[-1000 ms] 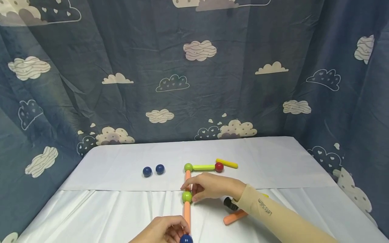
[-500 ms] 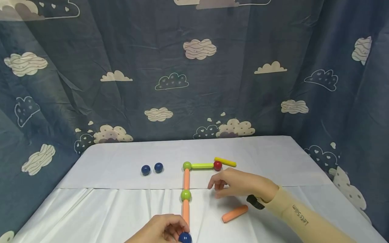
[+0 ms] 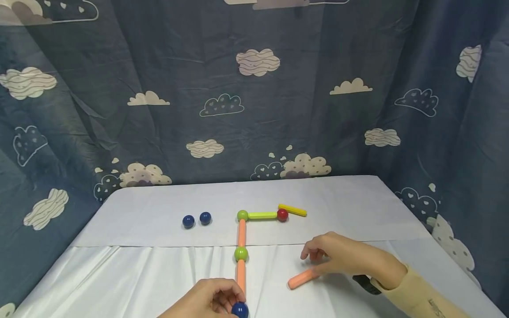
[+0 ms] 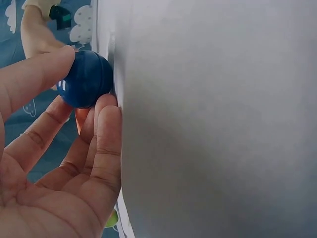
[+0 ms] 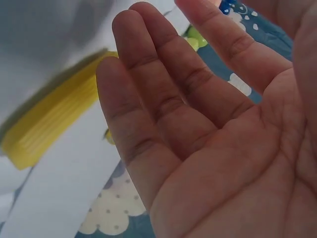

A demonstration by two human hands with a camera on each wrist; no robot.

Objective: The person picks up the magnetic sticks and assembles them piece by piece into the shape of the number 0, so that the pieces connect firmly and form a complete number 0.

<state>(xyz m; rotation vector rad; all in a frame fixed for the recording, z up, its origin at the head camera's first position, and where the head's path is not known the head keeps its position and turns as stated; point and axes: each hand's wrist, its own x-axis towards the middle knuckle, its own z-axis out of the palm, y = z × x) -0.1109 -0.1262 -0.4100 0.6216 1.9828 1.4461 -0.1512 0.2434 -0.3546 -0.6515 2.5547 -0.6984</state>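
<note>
And here is the blue ball [image 3: 240, 310], low at the near edge of the view, pinched between thumb and fingers of the left hand [image 3: 208, 298]. The near orange stick [image 3: 241, 277] runs away from it to the middle green ball [image 3: 241, 253]; on goes the line, through the far orange stick [image 3: 241, 232] up to the far green ball [image 3: 242, 215]. There it turns right along the green stick [image 3: 262, 215], ending at the red ball [image 3: 282, 215], with a yellow stick [image 3: 296, 210] lying slantwise just behind.

Over to the right hand [image 3: 338, 254]: fingers loosely bent, nothing in its grasp, thumb right by the loose orange stick [image 3: 301, 279]; whether they touch, I cannot tell. A black band [image 3: 366, 285] sits at that wrist, below a beige sleeve [image 3: 421, 296].

Off to the left, two spare blue balls [image 3: 188, 221] rest near each other on the white cloth [image 3: 159, 278], a cloud-print curtain [image 3: 179, 66] behind.
</note>
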